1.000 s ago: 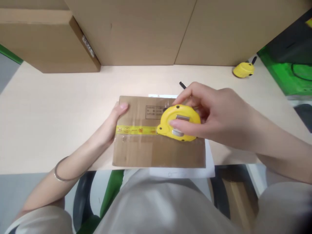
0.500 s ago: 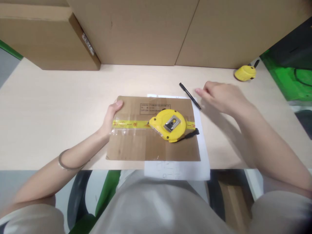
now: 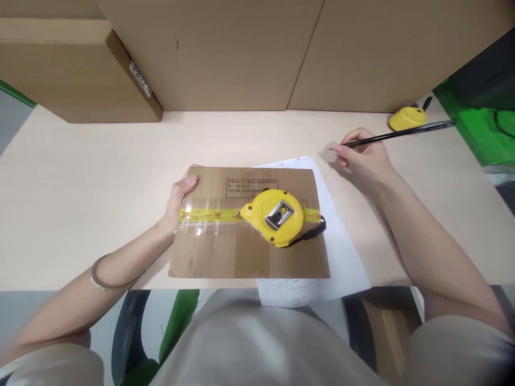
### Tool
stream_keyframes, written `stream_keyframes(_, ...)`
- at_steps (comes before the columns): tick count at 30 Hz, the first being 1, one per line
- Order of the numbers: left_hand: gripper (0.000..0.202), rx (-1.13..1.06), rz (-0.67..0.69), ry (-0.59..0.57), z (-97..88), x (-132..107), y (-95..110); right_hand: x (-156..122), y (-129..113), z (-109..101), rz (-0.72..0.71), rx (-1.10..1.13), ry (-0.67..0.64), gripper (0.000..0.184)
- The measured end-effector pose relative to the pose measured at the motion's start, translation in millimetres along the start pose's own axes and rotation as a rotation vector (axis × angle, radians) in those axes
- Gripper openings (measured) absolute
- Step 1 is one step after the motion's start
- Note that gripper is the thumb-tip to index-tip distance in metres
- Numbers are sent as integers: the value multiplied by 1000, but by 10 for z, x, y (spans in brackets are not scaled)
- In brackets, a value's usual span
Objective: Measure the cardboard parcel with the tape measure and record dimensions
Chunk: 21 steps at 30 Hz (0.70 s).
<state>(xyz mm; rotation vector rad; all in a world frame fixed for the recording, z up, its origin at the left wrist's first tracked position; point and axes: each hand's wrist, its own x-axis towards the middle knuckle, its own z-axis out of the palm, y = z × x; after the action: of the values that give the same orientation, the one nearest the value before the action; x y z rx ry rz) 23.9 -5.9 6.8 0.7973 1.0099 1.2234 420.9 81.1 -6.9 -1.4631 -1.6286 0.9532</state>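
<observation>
My left hand (image 3: pixel 179 197) grips the left edge of a flat cardboard box (image 3: pixel 213 249), its thumb on top and the other fingers hidden. A yellow tape measure (image 3: pixel 273 217) lies on the box, over a strip of yellow printed tape (image 3: pixel 209 215). Its black wrist strap (image 3: pixel 314 231) hangs toward the right edge. In my right hand (image 3: pixel 364 161) is a slim black pen (image 3: pixel 402 133), pinched near its tip and slanting up to the right above the table. A white sheet of paper (image 3: pixel 338 257) with faint drawn lines sticks out from under the box.
Large cardboard boxes (image 3: pixel 225 59) wall off the back of the table (image 3: pixel 80 187). Another carton (image 3: pixel 80 80) stands at the back left. A second yellow tape measure (image 3: pixel 402 119) sits at the back right, behind the pen. Green chair parts show below the table edge.
My right hand has picked up the black pen from the table. The paper has turned and its lower end has swung right. The box still lies in my left hand's grip.
</observation>
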Motion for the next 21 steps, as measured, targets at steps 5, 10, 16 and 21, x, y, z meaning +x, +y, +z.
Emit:
stream_keyframes(5, 30, -21, 31, 39, 15, 1, -12, -205, -146, -6, 50, 160, -211, 41)
stream_keyframes(10, 27, -52, 69, 82, -9, 21, -34, -393, -269, 223, 117, 162, -490, 35)
stream_keyframes(16, 28, -77, 79, 111, 11, 66, 4, -470, -385, 362, 93, 118, -592, 33)
stream_keyframes(21, 24, -141, 102, 115, 32, 84, 17, -588, -387, 416, -28, 22, -463, 28)
